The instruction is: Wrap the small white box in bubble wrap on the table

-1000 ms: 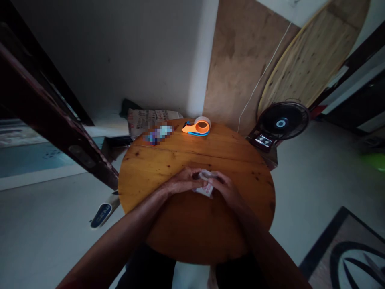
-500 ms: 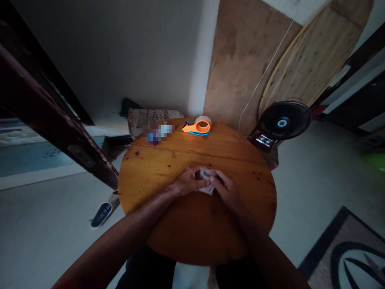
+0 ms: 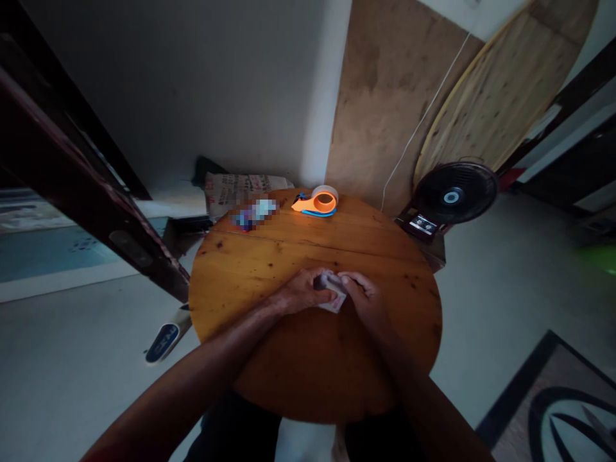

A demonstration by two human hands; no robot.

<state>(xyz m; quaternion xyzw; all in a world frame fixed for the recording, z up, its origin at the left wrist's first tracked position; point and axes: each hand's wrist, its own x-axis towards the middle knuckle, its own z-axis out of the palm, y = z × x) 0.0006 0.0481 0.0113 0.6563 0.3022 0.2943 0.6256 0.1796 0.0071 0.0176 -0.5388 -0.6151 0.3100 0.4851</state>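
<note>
A small pale box [image 3: 338,300] with pinkish print lies low over the round wooden table, just in front of me. My left hand [image 3: 308,290] is closed around its left side, the thumb laid across the near face. At the box's upper right edge, my right hand [image 3: 360,292] pinches with thumb and forefinger, its other fingers curled. What exactly sits between those two fingertips is too dark and small to make out. The box's far side is partly hidden by the left fingers.
The round table [image 3: 240,269] bears an orange tape dispenser [image 3: 308,205] at its far edge and a pixelated item [image 3: 254,214] to the left. A round black fan [image 3: 452,192] stands at the far right, a printed sack [image 3: 226,192] behind the table. A shoe [image 3: 163,343] is on the floor.
My right hand has shifted slightly right, and its thumb has moved from the box's face to the upper right edge. More of the box shows. My left hand stays nearly still.
</note>
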